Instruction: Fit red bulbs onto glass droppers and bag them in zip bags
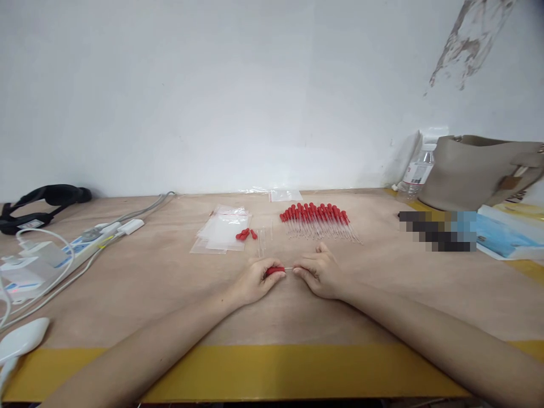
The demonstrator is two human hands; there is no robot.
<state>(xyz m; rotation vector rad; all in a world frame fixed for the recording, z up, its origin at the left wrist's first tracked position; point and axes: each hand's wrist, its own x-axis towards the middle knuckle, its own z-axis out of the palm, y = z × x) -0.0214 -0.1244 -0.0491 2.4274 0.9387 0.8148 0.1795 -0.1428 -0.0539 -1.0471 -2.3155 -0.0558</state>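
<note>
Between thumb and fingers my left hand (257, 281) pinches a red rubber dropper bulb (275, 271). A thin clear glass tube (289, 269) runs from the bulb into the closed fingertips of my right hand (318, 273); its far end is hidden there. Beyond my hands, a few loose red bulbs (243, 234) lie at the edge of a stack of clear plastic bags (223, 226). Several bare glass tubes (262, 241) lie just right of them. Farther right, many droppers with red bulbs (317, 214) are spread in a row, tips toward me.
A power strip (80, 249) with plugs and cables takes up the left side, with a black headset-like strap (46, 204) behind it. At the right stand a plastic bottle (420, 167) and a grey bag (476, 170), near a blue packet (505, 235). The wall closes the back.
</note>
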